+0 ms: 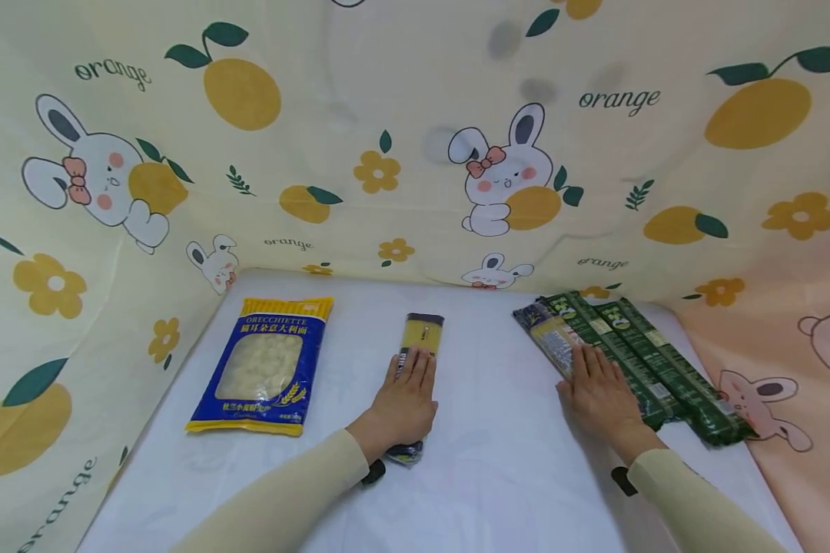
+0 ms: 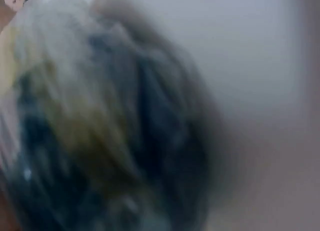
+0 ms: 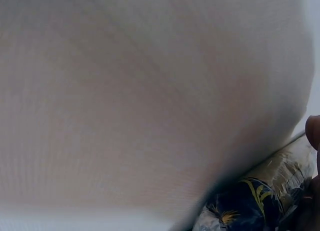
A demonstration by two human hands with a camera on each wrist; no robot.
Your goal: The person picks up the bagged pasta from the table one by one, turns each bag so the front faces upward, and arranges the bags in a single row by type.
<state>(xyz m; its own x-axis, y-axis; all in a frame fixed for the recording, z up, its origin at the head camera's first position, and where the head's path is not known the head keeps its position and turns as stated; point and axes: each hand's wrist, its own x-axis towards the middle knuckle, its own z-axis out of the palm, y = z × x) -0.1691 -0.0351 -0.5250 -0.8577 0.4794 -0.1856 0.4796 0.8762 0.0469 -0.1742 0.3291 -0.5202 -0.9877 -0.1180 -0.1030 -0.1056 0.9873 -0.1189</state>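
My left hand [image 1: 406,399] lies flat with straight fingers on a narrow yellow-and-dark-blue pasta pack [image 1: 423,332] in the middle of the table. Its crinkled clear end fills much of the left wrist view, where the blurred wrapper [image 2: 110,131] shows. On the right, my right hand [image 1: 602,395] rests with extended fingers on a similar narrow pack [image 1: 549,336], also seen as a blue and clear wrapper [image 3: 260,198] in the right wrist view. Beside that pack lie two long green packs [image 1: 591,322] [image 1: 671,369], side by side and slanting. My palms hide parts of both narrow packs.
A blue-and-yellow bag of orecchiette [image 1: 259,365] with a clear window lies flat on the left. The white tabletop [image 1: 491,476] is bordered by a cream cloth [image 1: 401,100] printed with rabbits and oranges, at the back and sides.
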